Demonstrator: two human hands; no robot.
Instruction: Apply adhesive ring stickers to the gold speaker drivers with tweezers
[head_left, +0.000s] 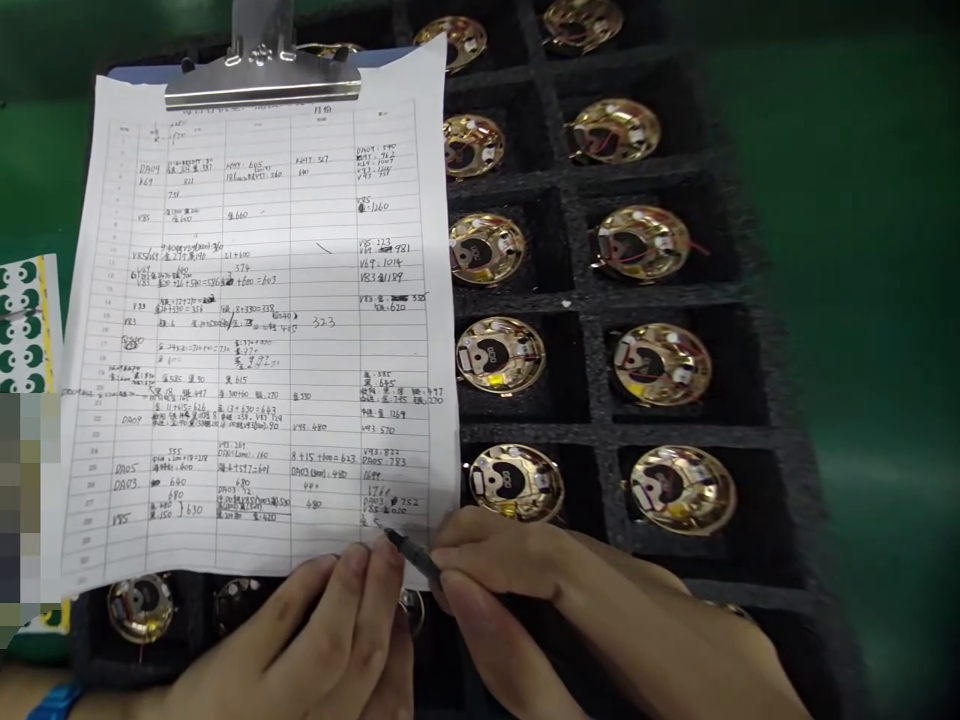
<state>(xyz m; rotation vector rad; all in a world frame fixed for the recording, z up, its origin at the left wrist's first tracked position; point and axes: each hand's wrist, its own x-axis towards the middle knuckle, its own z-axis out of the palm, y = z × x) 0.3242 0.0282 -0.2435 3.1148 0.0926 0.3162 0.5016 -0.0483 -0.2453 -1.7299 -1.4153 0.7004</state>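
Observation:
A handwritten form point(262, 330) in a printed grid is held under the metal clip point(262, 85) of a clipboard, whose blue edge point(390, 60) shows at the top. My left hand point(322, 630) is at the form's lower edge, fingers close together with their tips on the paper; its thumb is hidden. Pinched in my right hand point(517, 580) is a dark pen point(412, 555), its tip at the lower part of the last column, beside fresh handwriting. The clipboard lies over a black divided tray point(577, 400).
Round gold-coloured parts point(641, 245) with small circuit pieces and wires sit in the tray's compartments. A sheet with green ring shapes point(26, 320) lies at the left, beside a blurred-out patch. The green work surface point(885, 300) extends to the right. A blue band point(56, 702) is on my left wrist.

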